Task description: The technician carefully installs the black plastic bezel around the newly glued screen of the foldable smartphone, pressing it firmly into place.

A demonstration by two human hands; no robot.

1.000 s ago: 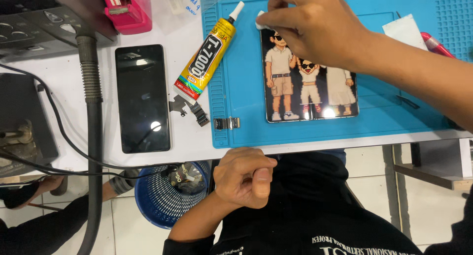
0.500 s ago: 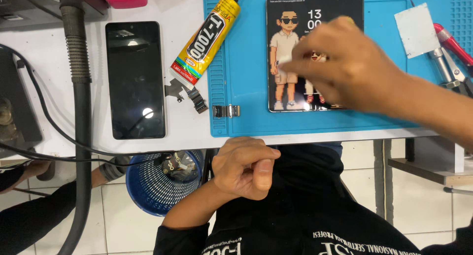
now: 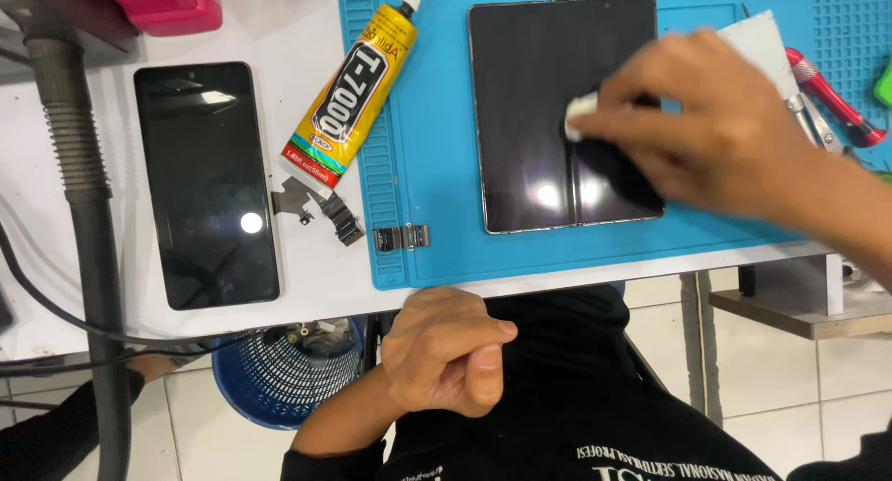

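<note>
Seen from above: one white worktable (image 3: 279, 295) over pale floor tiles, with one blue work mat (image 3: 427, 165) covering its right part. On the mat, one wide, unfolded phone (image 3: 548, 91), screen dark, lying flat and square to the mat's near edge. Over that screen's right half, the right hand (image 3: 715, 128), fingers pinched on one small white wipe (image 3: 581, 123) pressed to the glass near the middle. Below the table edge, the left hand (image 3: 446, 360), curled into a loose fist, empty, clear of the table. Left of the mat, on bare white top, one slim dark phone (image 3: 204, 184), well apart from either hand. Between the two phones, one yellow glue tube (image 3: 358, 95), slanted across the mat's left edge. Under the table, one blue mesh bin (image 3: 279, 374). At far left, one grey ribbed hose (image 3: 79, 165).
</note>
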